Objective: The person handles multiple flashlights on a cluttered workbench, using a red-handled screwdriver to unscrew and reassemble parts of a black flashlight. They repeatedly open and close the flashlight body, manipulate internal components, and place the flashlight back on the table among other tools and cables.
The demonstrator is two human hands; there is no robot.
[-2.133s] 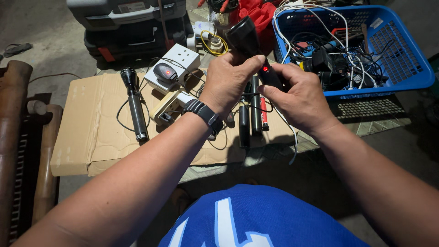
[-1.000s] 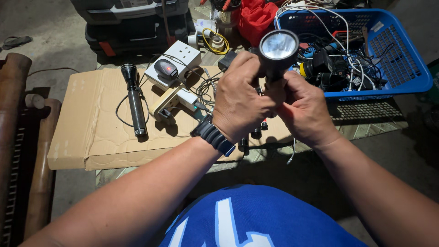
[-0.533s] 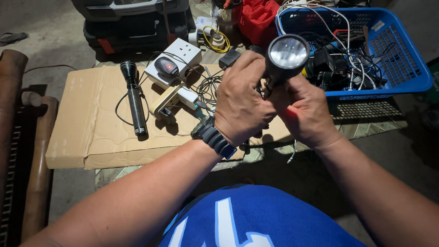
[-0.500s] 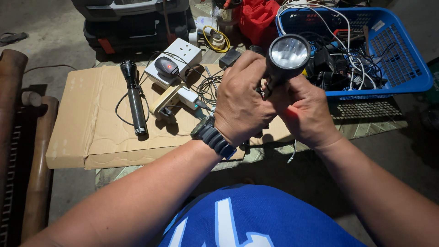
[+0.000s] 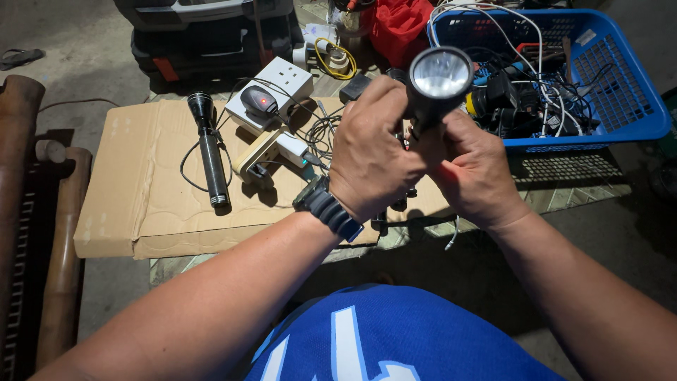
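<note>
I think I am in a small repair spot on a bare floor. A flat cardboard sheet (image 5: 141, 190) is my table. Behind it sits a tool case (image 5: 204, 35). Right of it is a blue basket (image 5: 620, 92) full of wires.

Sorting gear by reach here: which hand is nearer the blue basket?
Right. The right hand grips the held flashlight just left of the blue basket. The left hand is further left, on the flashlight's other side.
</note>
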